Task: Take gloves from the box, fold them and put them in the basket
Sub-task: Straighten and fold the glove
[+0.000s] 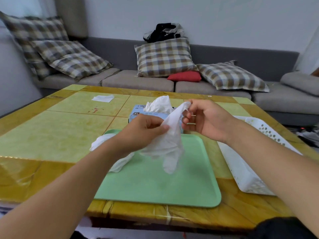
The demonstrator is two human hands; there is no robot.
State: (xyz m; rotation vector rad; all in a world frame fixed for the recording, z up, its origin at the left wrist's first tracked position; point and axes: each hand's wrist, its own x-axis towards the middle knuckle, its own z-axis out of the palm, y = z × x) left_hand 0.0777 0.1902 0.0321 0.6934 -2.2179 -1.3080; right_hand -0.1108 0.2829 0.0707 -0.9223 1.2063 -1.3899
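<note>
Nearest the viewer, a green tray [172,183] lies on the yellow tiled table [51,135], with a crumpled spare glove [103,140] at its left rim, partly hidden by the left forearm. Above the tray, a white glove [170,144] hangs in the air between both hands. The left hand [143,130] pinches its middle, thumb and fingers curled onto the material; the right hand [208,118] pinches its upper end, fingertips closed on it, slightly higher and farther away. The glove's long axis runs obliquely, from the right hand's pinch down and left past the left hand, its finger end dangling free below, just above the tray. Folding likely requires laying it flat first. To the right stands the white perforated basket [245,173], nearer the right hand. Beyond the hands, the glove box [138,114] shows gloves protruding from its opening.
</note>
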